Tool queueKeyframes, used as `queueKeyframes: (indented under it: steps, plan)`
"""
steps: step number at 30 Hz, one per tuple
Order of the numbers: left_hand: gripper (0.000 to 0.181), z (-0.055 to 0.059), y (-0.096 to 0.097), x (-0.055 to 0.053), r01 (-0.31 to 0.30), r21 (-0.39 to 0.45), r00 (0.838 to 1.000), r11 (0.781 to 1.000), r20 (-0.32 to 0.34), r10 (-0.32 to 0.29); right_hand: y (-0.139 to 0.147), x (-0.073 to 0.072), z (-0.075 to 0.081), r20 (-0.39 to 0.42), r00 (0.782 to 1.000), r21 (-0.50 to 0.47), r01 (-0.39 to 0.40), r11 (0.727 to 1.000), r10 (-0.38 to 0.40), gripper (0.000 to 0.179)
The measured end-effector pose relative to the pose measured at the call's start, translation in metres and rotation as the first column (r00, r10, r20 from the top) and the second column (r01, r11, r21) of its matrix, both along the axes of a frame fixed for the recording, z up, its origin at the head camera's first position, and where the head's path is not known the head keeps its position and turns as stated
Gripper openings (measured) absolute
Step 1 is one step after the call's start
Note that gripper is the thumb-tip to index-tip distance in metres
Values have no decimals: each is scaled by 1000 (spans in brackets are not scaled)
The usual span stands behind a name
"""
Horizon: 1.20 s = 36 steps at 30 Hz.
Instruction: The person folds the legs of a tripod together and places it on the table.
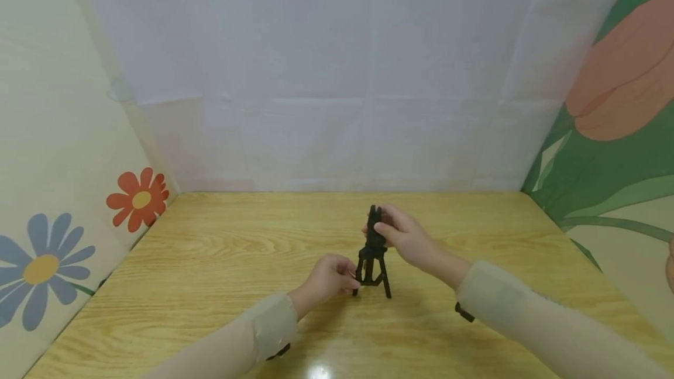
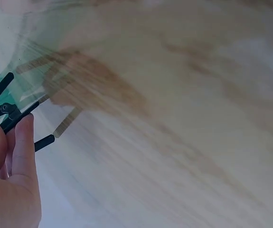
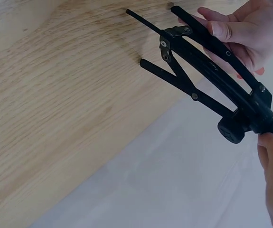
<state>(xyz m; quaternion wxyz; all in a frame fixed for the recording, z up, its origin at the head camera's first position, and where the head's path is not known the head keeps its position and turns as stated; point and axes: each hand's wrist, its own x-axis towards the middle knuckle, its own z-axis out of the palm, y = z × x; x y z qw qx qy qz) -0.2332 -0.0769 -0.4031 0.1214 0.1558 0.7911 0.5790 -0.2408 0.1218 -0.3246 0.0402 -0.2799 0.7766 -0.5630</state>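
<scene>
A small black tripod is upright over the wooden table, its three legs spread and their tips close to the surface. My right hand grips its upper part, thumb toward me. Lower down, my left hand pinches one leg between thumb and fingers. That pinch also shows in the left wrist view, where the fingers are on a dark leg. From the right wrist, the hinged braces and a round knob on the tripod are visible. The top of the tripod runs out of that view.
The wood-grained table meets a creased white sheet at the back. Panels with printed flowers stand at both sides, a red flower on the left and a large pink bloom on the right.
</scene>
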Motion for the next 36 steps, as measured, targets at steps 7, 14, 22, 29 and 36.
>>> queueKeyframes:
  steps: [7,14,22,29,36]
  plan:
    - [10,2,2,-3,24,-23,1000,999,-5,-25,3,0,-2,-10,1000,-21,11,1000,-12,30]
    - [11,2,2,-4,19,-92,1000,996,-18,-21,5,0,-3,-33,999,-20,-4,1000,3,30]
    - [40,-1,-1,-6,11,-205,999,979,-45,-21,6,-1,-2,-30,999,8,-39,999,39,32]
    - [79,-4,-2,-11,86,-189,996,978,20,-84,5,-1,-3,-21,998,7,-56,998,56,34]
    - [88,-2,1,-14,201,-200,979,959,41,-197,5,1,-2,-33,998,8,-58,998,58,33]
